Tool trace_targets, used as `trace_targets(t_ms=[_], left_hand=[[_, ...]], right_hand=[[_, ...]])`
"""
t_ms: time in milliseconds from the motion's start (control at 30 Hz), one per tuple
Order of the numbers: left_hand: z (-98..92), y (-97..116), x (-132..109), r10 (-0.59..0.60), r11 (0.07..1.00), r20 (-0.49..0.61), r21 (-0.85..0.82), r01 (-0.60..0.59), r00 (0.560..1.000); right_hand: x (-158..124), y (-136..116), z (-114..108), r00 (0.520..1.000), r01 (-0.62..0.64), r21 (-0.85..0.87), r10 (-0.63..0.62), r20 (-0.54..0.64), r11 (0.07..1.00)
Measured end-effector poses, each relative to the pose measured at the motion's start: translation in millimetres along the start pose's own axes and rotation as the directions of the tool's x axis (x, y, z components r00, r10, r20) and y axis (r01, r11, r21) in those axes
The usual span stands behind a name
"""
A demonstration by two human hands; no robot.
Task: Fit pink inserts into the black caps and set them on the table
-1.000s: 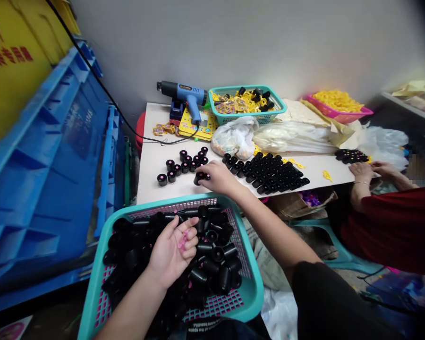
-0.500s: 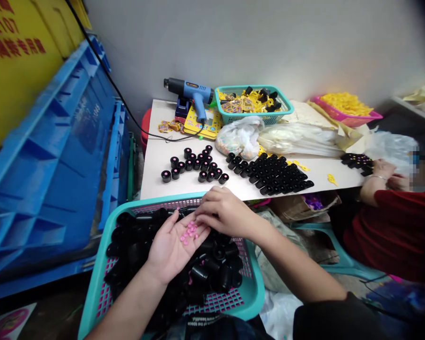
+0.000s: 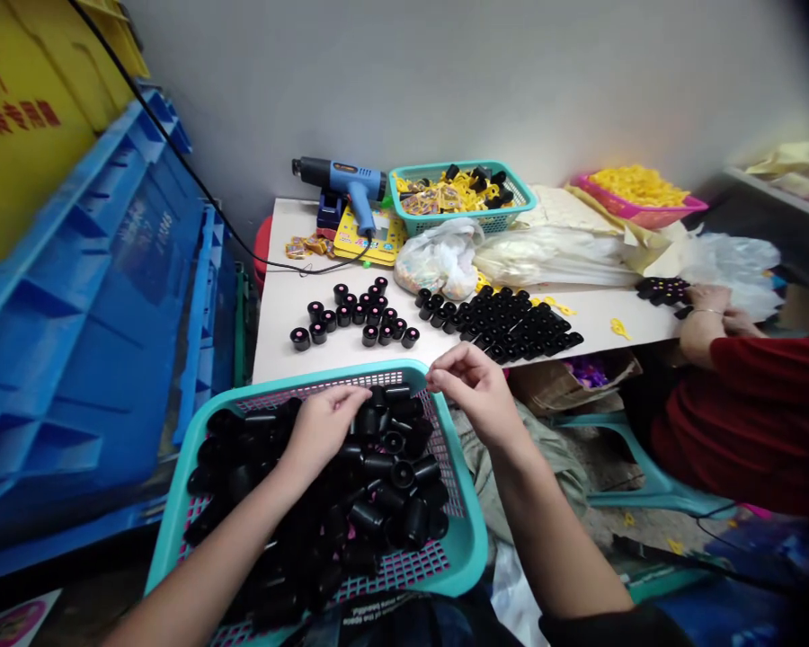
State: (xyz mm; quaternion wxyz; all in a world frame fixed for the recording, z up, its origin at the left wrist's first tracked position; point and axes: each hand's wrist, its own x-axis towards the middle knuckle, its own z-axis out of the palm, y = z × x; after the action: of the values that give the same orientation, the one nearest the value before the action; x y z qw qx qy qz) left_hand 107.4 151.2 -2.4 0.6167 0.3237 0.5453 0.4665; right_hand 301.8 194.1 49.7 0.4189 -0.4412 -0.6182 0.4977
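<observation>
My left hand point(image 3: 329, 422) is closed above the teal basket point(image 3: 475, 539), its palm turned out of sight. The small pink discs that lay in that palm a moment ago are hidden in the closed fingers. My right hand point(image 3: 475, 388) is held over the basket's far right corner, thumb and fingertips pinched together; whatever is between them is too small to name. Black plastic cylinders point(image 3: 377, 463) fill the basket in a loose heap. On the table point(image 3: 270, 359) beyond stand several black cylinders point(image 3: 343, 314) with pink discs in their tops.
Tightly packed rows of black pieces point(image 3: 512, 323) lie on the table. Behind them are a heat gun point(image 3: 359, 184), a teal basket of yellow parts point(image 3: 458, 216) and plastic bags point(image 3: 438, 261). Blue crates point(image 3: 101, 314) rise at left. A co-worker in a red sleeve point(image 3: 748, 404) works at right.
My left hand has turned over and closed, and its palm with the pink discs is out of sight. My right hand has moved away from it to the right, pinched.
</observation>
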Motion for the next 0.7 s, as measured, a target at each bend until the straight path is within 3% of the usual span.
trace_targets(t_ms=[200,333,467,567,633,700], left_hand=[[39.1,3.1,33.6,0.084,0.877,0.129,0.462,-0.135,0.988],[58.9,3.5,44.0,0.041,0.816,0.157,0.564,-0.124,0.987],[46.5,10.8,32.3,-0.018,0.875,0.155,0.481,-0.060,0.988],[27.4,15.3,11.3,-0.142,0.925,0.209,0.375,0.055,0.968],[18.6,14.2,-4.2,-0.244,0.956,0.280,0.227,0.183,0.928],[15.1,10.1,-17.4,-0.338,0.906,0.406,-0.106,0.411,0.849]], right_hand=[[-15.0,15.5,-1.0,0.990,-0.136,0.229,0.138,0.006,0.964],[-20.4,22.8,-7.2,0.987,-0.163,0.188,0.162,0.021,0.969],[-23.4,27.6,-14.2,0.990,-0.131,0.182,0.138,-0.024,0.975],[-27.4,24.6,-9.0,0.993,-0.119,0.125,0.119,0.012,0.985],[-30.6,18.9,-0.9,0.987,-0.144,0.115,0.134,0.090,0.983],[-33.2,12.5,7.7,0.977,-0.161,0.110,0.142,0.160,0.981]])
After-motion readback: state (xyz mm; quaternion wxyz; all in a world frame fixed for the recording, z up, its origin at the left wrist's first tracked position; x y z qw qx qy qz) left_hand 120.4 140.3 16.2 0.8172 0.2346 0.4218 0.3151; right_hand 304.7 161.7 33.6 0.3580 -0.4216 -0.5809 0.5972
